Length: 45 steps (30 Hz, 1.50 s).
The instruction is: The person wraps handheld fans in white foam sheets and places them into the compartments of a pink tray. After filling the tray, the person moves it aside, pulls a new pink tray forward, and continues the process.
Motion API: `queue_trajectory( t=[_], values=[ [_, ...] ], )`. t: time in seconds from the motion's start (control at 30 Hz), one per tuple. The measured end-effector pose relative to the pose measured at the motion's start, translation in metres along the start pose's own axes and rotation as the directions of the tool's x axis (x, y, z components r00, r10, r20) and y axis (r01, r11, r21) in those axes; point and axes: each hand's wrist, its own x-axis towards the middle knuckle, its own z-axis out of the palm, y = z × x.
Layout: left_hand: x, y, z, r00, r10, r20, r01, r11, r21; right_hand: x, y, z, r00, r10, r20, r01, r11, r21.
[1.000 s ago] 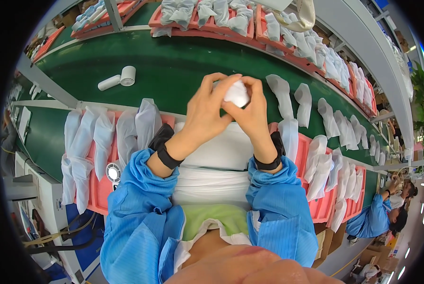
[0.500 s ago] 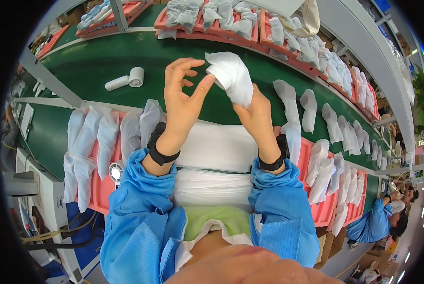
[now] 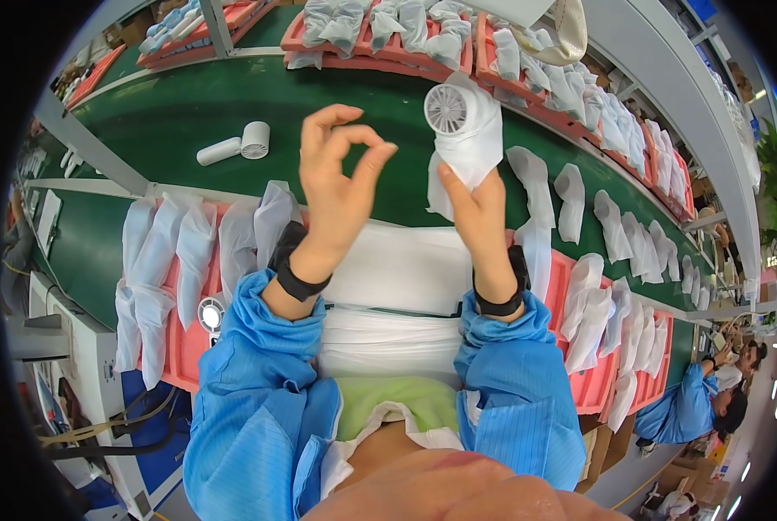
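My right hand is closed on a white pouch, pinching its lower end between thumb and fingers and holding it up over the green belt. A small white fan sits in the pouch, its round grille showing at the top opening. My left hand is empty and spread, thumb and forefinger curved toward each other, held up just beside the pouch but not touching it.

Step in hand, as I judge it: bagging the fan. It is in the pouch but not fully covered (the grille end stands clear). The next move calls for my left hand to take the open end of the pouch while my right keeps its pinch, so the fan cannot slip out.

Below my wrists, a stack of flat white sheets lies on the worktop, touching my forearms. Pink trays on both sides carry filled white pouches standing in rows. One bare fan lies on the belt, well apart to my left. More pink trays with pouches stand across the belt. Another person in a blue coat works at far right. Nothing stands between my hands; the trays crowd the near edge of the worktop.
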Motion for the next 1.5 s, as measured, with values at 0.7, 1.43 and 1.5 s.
queue_trajectory(
  t=[0.7,1.43,1.5],
  values=[
    [-0.010,0.010,0.003,0.998,-0.048,-0.046,0.043,0.994,-0.100,-0.015,-0.037,0.020,0.990,-0.066,0.127,0.120,0.863,-0.490],
    [0.006,-0.006,-0.005,0.928,-0.372,0.011,0.348,0.858,-0.377,-0.015,-0.040,0.019,0.986,-0.067,0.152,0.134,0.864,-0.486],
    [0.007,-0.008,-0.008,0.925,-0.377,0.037,0.359,0.842,-0.403,-0.015,-0.040,0.020,0.984,-0.068,0.162,0.140,0.861,-0.489]
  ],
)
